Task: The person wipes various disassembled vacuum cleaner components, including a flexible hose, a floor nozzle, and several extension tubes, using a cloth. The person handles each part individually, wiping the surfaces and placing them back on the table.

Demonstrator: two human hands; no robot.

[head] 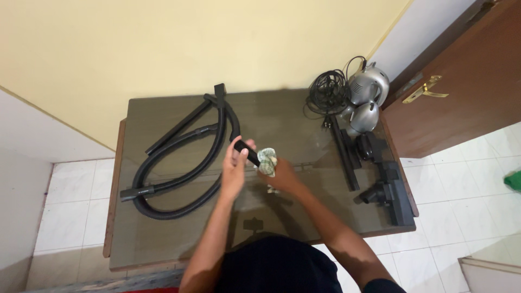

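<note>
My left hand grips the end of a black vacuum hose above the middle of a dark glass-topped table. The hose loops out to the left across the table, with a rigid black tube lying beside it. My right hand holds a crumpled pale cloth pressed against the hose end just right of my left hand.
At the table's right end sit a silver vacuum body, a coiled black cord, a long flat black nozzle and a black floor brush head. A brown door with a brass handle stands at right. White tile floor surrounds the table.
</note>
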